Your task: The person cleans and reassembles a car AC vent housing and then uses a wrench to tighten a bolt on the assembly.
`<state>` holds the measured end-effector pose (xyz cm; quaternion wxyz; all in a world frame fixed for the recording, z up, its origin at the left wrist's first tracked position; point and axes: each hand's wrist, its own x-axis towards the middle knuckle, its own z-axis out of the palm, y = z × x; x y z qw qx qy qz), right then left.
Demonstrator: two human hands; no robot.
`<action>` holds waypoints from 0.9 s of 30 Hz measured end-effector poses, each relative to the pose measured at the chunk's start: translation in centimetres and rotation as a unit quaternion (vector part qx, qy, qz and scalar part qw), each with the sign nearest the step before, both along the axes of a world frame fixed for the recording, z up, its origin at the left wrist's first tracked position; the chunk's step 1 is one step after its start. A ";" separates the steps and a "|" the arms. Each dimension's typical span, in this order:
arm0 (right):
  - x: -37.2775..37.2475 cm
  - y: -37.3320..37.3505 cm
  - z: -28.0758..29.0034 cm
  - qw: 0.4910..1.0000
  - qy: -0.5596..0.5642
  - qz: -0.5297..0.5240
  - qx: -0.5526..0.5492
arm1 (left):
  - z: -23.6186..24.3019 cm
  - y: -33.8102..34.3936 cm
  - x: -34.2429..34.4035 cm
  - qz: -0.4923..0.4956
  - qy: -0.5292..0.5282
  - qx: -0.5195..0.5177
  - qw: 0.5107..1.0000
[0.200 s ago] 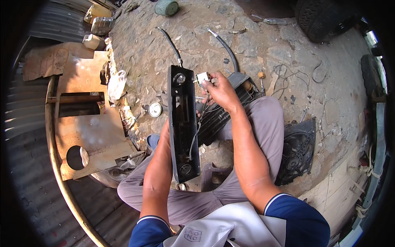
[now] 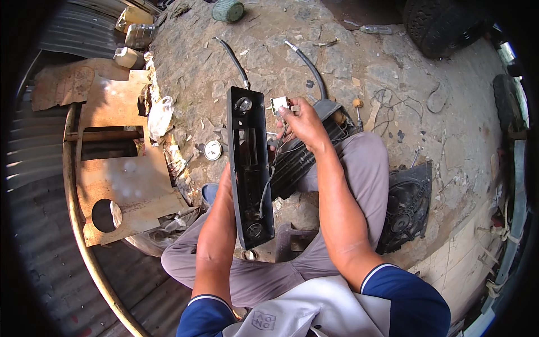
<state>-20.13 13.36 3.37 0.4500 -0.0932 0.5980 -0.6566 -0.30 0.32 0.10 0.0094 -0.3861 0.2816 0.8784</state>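
Observation:
My right hand (image 2: 298,121) grips a small white component (image 2: 279,105), with a metal stem and dark wires, just right of a long black plastic housing (image 2: 243,185). My left hand (image 2: 272,149) holds that housing upright along its length; it is mostly hidden behind it, with fingertips showing at the right edge. The housing has round openings at both ends and a wire hanging inside it. Behind both hands lies a larger black finned unit (image 2: 306,163), between my legs, with two black hoses (image 2: 311,73) beyond it.
A round gauge (image 2: 212,150) lies left of the housing. Cut rusty sheet panels (image 2: 118,174) and a bamboo pole (image 2: 90,258) are at left. A black fan shroud (image 2: 404,219) lies by my right knee; a tire (image 2: 429,28) and green basket (image 2: 227,10) stand farther back.
The white component in my right hand has shifted slightly to the right. The top of the black housing has tilted a little to the left and upward.

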 end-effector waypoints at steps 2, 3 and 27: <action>-0.4 0.1 -0.3 1.000 -0.001 -0.009 0.009 | 0.3 0.2 -1.0 -0.022 0.012 0.020 0.999; -0.2 -0.1 -0.3 1.000 -0.007 -0.018 0.014 | 0.8 0.4 -1.3 -0.023 0.009 0.010 1.000; 2.1 -1.2 -0.4 0.989 0.076 -0.029 0.120 | -0.7 -0.2 -2.9 -0.114 0.060 -0.048 0.991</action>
